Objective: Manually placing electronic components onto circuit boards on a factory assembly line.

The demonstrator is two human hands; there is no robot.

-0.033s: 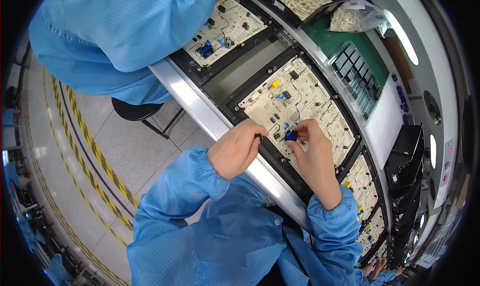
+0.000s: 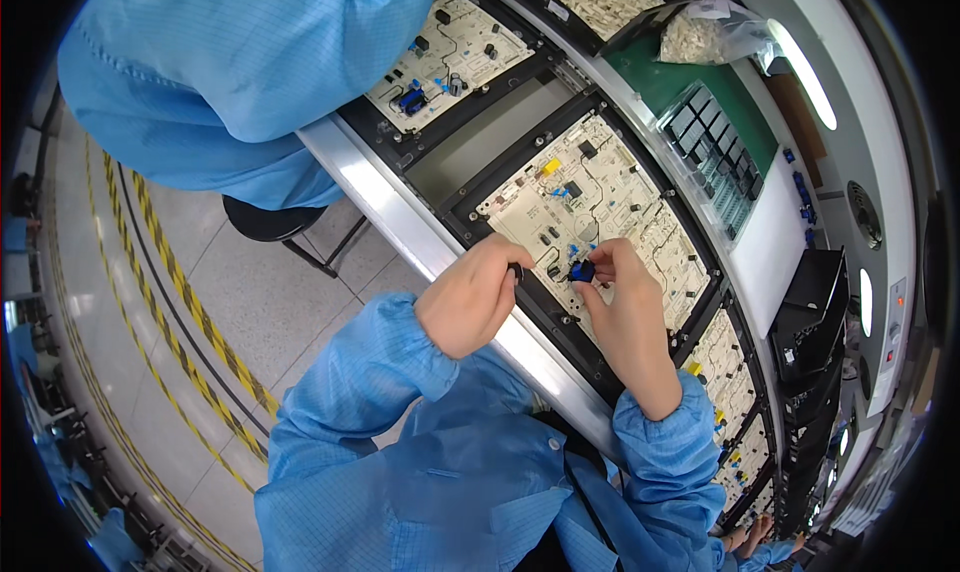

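A cream circuit board point(image 2: 525, 217) lies in a black frame point(image 2: 470, 217) in front of me, with small black, blue and yellow parts standing on it. My right hand point(image 2: 630, 297) pinches a blue and black block-shaped component point(image 2: 581, 271) between thumb and fingers, at the board's near part. Whether that component touches the board I cannot tell. Over the frame's near edge, my left hand point(image 2: 478, 297) is closed on a small black rounded part point(image 2: 516, 271), mostly covered by the fingers.
Another framed board point(image 2: 490, 47) lies to the far left, beside a person in a blue smock point(image 2: 250, 62). More boards point(image 2: 725, 357) run off to the right. Beyond the line are a clear tray of black parts point(image 2: 715, 152) and a bin of pale pieces point(image 2: 600, 0). A metal rail point(image 2: 385, 207) edges the line.
The black part in my left fingers has turned slightly and shifted a little to the left. My right hand and the blue component look the same.
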